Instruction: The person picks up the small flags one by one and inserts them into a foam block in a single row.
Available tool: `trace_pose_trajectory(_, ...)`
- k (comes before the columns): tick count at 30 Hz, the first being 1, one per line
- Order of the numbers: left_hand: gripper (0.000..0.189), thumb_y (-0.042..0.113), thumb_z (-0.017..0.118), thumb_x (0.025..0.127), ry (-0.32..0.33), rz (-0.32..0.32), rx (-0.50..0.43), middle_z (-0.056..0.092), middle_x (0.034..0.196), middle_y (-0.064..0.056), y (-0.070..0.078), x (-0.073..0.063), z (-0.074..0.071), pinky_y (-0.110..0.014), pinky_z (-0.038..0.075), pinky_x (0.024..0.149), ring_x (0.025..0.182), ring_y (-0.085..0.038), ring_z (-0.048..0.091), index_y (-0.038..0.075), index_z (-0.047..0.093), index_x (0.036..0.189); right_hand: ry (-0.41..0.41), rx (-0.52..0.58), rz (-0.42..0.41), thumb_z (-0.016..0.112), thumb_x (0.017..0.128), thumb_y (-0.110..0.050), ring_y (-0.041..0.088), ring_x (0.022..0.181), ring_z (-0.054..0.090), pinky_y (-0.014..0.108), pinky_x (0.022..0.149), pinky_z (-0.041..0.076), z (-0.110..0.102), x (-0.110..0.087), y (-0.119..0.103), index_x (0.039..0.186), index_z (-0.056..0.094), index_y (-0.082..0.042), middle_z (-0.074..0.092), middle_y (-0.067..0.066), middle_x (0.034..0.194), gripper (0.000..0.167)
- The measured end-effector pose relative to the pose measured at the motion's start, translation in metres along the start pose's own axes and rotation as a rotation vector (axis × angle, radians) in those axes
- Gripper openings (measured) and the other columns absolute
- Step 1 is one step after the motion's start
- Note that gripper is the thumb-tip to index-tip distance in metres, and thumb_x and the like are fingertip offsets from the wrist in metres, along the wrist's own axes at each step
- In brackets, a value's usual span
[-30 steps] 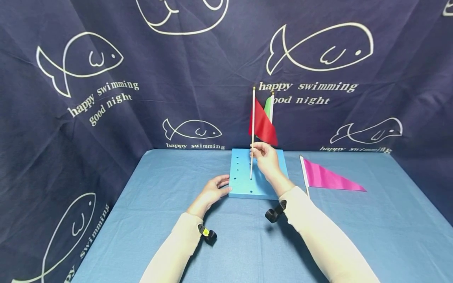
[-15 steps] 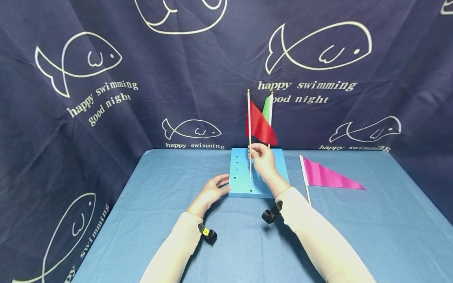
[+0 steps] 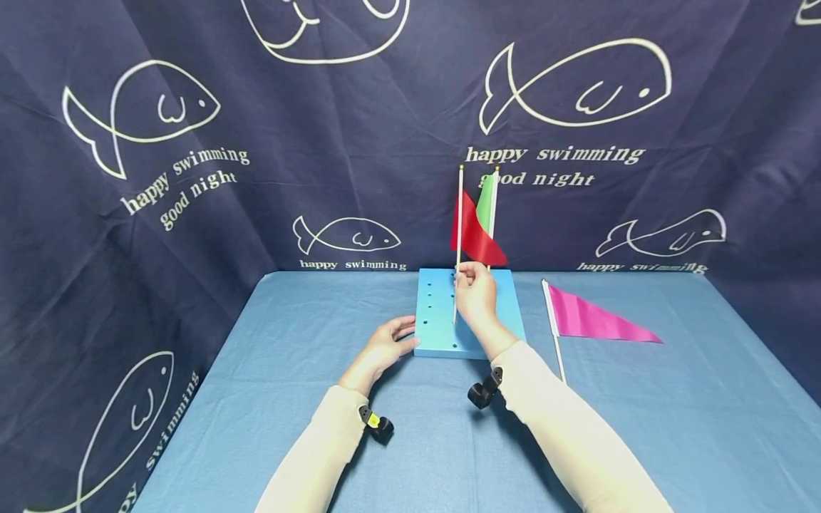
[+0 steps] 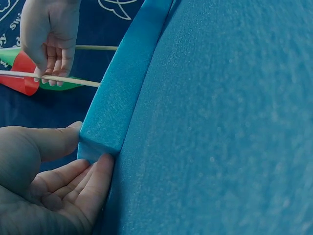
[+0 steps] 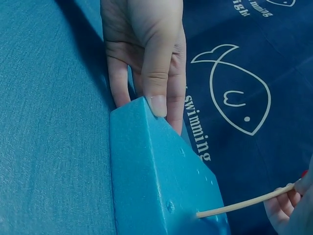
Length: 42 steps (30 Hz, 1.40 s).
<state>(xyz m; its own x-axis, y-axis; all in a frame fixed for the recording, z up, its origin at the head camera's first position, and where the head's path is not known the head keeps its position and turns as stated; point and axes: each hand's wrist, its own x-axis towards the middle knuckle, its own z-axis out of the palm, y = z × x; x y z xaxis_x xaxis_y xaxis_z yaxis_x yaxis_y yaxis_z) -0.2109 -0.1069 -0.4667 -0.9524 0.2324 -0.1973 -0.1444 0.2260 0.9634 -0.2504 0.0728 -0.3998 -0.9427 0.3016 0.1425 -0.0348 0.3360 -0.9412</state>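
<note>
Guide the red flag's stick (image 5: 244,203), pinched in your right hand (image 3: 477,296), squarely into the blue board (image 3: 439,335) while your left hand (image 3: 383,345) grips the board's near-left corner (image 4: 100,142).

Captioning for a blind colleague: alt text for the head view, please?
A right hand pinches the pole of a red pennant, held upright on a blue perforated board; the left hand holds the board's near left corner. A green pennant stands behind; a magenta pennant lies to the right.
</note>
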Motion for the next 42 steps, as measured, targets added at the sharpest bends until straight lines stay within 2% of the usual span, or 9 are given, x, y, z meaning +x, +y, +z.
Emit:
trace_pose_trajectory(5,0.052,0.006,0.065,0.092,-0.004,-0.003,-0.010,0.055,0.139,-0.017,0.002,-0.001,0.002,-0.035,0.052,0.097,0.129,-0.029,0.052,0.004,0.048,0.141,0.015,-0.019,0.011,0.052,0.098,-0.006,0.029,0.092,0.063,0.039,0.078,0.055,0.000,-0.001,-0.001,0.112,0.061,0.001,0.065,0.018,0.105,0.017)
trace_pose_trajectory(15,0.052,0.006,0.065,0.091,-0.017,0.007,-0.012,0.055,0.139,-0.017,0.001,0.001,0.004,-0.036,0.051,0.098,0.131,-0.029,0.051,0.004,0.048,0.141,0.089,-0.037,-0.038,0.054,0.096,-0.005,0.032,0.096,0.064,0.040,0.087,0.052,0.001,-0.005,0.005,0.112,0.064,0.002,0.066,0.019,0.105,0.021)
trace_pose_trajectory(25,0.051,0.008,0.066,0.092,-0.010,-0.006,0.006,0.056,0.139,-0.016,0.001,0.001,0.004,-0.035,0.053,0.095,0.129,-0.029,0.052,0.006,0.049,0.140,0.064,-0.044,-0.085,0.053,0.096,-0.005,0.031,0.095,0.065,0.040,0.087,0.053,-0.001,-0.010,0.008,0.115,0.064,0.003,0.067,0.019,0.107,0.024)
trace_pose_trajectory(33,0.052,0.009,0.066,0.092,-0.010,-0.021,0.005,0.055,0.140,-0.015,0.002,-0.001,0.002,-0.035,0.053,0.094,0.128,-0.029,0.053,0.007,0.048,0.141,0.034,-0.072,-0.119,0.053,0.097,-0.005,0.032,0.100,0.062,0.042,0.090,0.053,-0.009,-0.019,0.002,0.120,0.062,0.006,0.063,0.020,0.113,0.027)
trace_pose_trajectory(38,0.052,0.011,0.065,0.092,-0.004,-0.028,0.008,0.054,0.140,-0.014,-0.001,0.001,0.000,-0.036,0.054,0.091,0.124,-0.028,0.056,0.008,0.048,0.142,0.042,-0.079,-0.185,0.054,0.095,-0.004,0.033,0.096,0.064,0.043,0.088,0.053,-0.018,-0.023,-0.002,0.117,0.064,0.007,0.066,0.021,0.110,0.026)
trace_pose_trajectory(42,0.052,0.011,0.066,0.092,-0.005,-0.035,0.013,0.055,0.140,-0.013,0.000,0.000,0.001,-0.033,0.054,0.087,0.122,-0.026,0.058,0.009,0.048,0.141,-0.008,-0.092,-0.203,0.056,0.096,-0.006,0.032,0.095,0.064,0.042,0.087,0.053,-0.033,-0.024,-0.002,0.118,0.065,0.004,0.068,0.020,0.110,0.026)
